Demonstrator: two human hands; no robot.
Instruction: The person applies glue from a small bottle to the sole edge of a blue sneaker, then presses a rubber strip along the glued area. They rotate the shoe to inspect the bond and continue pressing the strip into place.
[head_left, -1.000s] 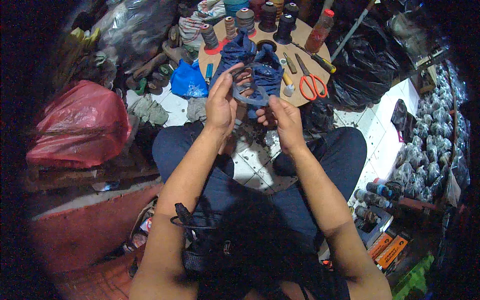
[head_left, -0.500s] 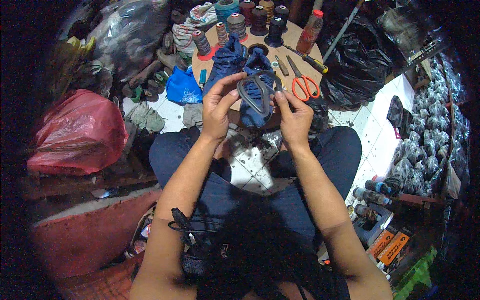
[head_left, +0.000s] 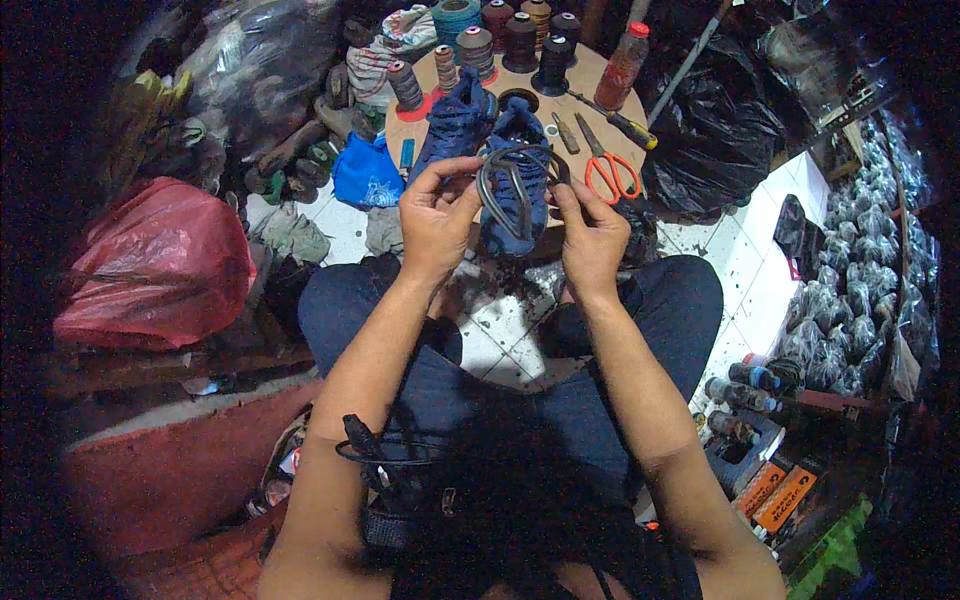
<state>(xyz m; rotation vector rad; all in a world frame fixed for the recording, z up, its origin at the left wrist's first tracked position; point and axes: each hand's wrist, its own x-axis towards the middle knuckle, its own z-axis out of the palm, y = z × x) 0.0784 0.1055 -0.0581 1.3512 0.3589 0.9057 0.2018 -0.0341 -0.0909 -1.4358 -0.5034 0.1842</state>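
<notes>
My left hand (head_left: 432, 228) pinches a dark grey flexible strip (head_left: 524, 212), bent into loops, between thumb and fingers. The strip's other end is gripped by the fingertips of my right hand (head_left: 594, 240). Between my hands the loops hang in front of a blue lace-up shoe (head_left: 517, 122), hiding part of it. A second blue shoe (head_left: 455, 128) stands beside it to the left, on a round wooden table (head_left: 400, 132). Orange-handled scissors (head_left: 613, 178) lie just beyond my right hand, near a small knife-like tool (head_left: 565, 133) and a screwdriver (head_left: 632, 128).
Several thread spools (head_left: 475, 52) crowd the table's far side, with a red-capped bottle (head_left: 622, 68) at right. A blue bag (head_left: 366, 170) and a red plastic bag (head_left: 160, 265) sit to the left. Black plastic bags (head_left: 715, 130) and many small wrapped bundles (head_left: 850, 260) fill the right.
My left hand has shifted slightly left and down, and the strip's loops have changed shape. My right hand has barely moved, and both keep their hold.
</notes>
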